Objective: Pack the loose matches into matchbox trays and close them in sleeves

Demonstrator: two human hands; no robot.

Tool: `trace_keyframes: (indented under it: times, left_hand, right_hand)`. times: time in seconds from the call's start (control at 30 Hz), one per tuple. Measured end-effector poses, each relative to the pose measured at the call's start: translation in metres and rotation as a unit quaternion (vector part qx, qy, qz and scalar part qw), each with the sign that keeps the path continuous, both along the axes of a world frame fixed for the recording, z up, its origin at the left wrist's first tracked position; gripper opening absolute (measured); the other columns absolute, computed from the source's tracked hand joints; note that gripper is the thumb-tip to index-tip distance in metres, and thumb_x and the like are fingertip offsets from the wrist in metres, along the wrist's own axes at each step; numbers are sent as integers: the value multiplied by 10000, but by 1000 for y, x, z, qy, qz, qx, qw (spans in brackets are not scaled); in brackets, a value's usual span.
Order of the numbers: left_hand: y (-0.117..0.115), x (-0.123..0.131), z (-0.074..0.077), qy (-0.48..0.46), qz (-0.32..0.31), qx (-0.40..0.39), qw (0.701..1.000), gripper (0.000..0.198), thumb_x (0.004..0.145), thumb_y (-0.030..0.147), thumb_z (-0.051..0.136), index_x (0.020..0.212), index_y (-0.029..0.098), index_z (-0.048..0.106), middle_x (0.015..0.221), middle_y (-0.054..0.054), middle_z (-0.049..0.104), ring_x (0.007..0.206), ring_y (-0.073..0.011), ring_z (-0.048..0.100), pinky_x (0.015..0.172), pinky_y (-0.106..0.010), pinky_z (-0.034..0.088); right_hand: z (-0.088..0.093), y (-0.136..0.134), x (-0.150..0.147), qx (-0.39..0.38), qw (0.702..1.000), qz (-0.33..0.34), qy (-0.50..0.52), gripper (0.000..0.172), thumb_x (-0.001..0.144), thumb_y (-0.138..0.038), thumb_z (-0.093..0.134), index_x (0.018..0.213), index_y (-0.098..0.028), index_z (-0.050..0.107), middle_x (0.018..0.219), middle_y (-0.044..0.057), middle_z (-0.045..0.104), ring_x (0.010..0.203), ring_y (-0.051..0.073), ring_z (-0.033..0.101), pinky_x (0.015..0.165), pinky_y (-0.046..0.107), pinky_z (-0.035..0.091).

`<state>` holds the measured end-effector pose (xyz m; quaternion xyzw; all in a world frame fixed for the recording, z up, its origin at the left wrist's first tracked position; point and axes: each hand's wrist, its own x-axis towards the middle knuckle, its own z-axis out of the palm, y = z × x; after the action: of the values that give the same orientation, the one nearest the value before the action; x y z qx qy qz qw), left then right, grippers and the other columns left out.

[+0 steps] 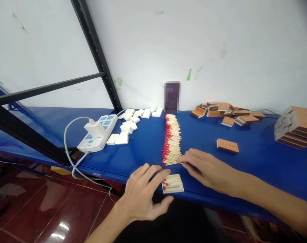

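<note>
Head view, the only one. Directions are taken from the small tray [180, 190], with 12 toward the wall.

The tray lies at the near edge of the blue table [201, 130], long axis roughly 9 to 3. A few matches [172, 181] lie inside, red heads toward 9, some sloping slightly toward 8. A dense row of matches [174, 141] stretches away at 12; the row's axis is 12 to 6, while its single sticks lie crosswise, heads at 9 and bare ends at 3.

The left hand [143, 194] is at 9, fingers spread, thumb well apart from the index, the gap facing the tray. Contact with the tray's rim: cannot tell. The right hand [206, 168] is at 2, palm down, index and thumb near each other at the bare ends of the row's nearest sticks. Whether they pinch one cannot be made out; its outer fingers are partly hidden.

White trays [126, 126] lie at 11, a power strip [99, 133] at 10. A single matchbox cover [227, 145] is at 2, a heap of covers [223, 109] at 1. A bundle of covers [304, 121], also at 2, is cut off by the frame. A dark panel [172, 97] beyond the row is pixelated. Print on the covers is illegible; overlap prevents a match count.
</note>
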<state>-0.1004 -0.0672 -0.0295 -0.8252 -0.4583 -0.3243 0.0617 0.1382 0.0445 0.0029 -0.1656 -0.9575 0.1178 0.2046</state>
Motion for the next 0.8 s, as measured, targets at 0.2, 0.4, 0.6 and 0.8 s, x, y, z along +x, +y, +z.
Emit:
trace_keyframes:
  times: [0.2, 0.4, 0.6, 0.8]
  left_hand:
    - [1, -2, 8, 102, -31, -33, 994, 417, 963, 237, 497, 1375, 288, 544, 1092, -69, 637, 864, -228, 584, 728, -370, 514]
    - [2, -2, 7, 170, -28, -21, 985, 489, 945, 191, 475, 1399, 369, 518, 1097, -73, 588, 883, -234, 611, 742, -385, 525]
    - [3, 0, 6, 126, -25, 0, 992, 337, 977, 251, 441, 1280, 243, 590, 1046, -77, 620, 821, -214, 601, 705, -353, 505]
    - [2, 0, 3, 83, -17, -14, 996, 274, 973, 294, 484, 1210, 224, 601, 1043, -68, 645, 850, -217, 625, 733, -353, 501]
  right_hand:
    - [3, -6, -1, -97, 995, -18, -11, 400, 1020, -170, 386, 1394, -254, 501, 1008, 64, 631, 916, 209, 603, 781, 344, 521]
    - [8, -6, -9, -190, 980, -43, 25, 248, 963, -132, 439, 1094, -225, 627, 835, -1, 631, 701, 144, 566, 668, 277, 473]
    - [9, -9, -10, -288, 951, -61, 97, 52, 928, -190, 558, 967, -221, 573, 824, -12, 688, 744, 148, 635, 714, 286, 515]
    - [10, -15, -10, -277, 953, 6, 125, 49, 920, -228, 641, 890, -202, 669, 866, 20, 743, 783, 152, 686, 744, 283, 541]
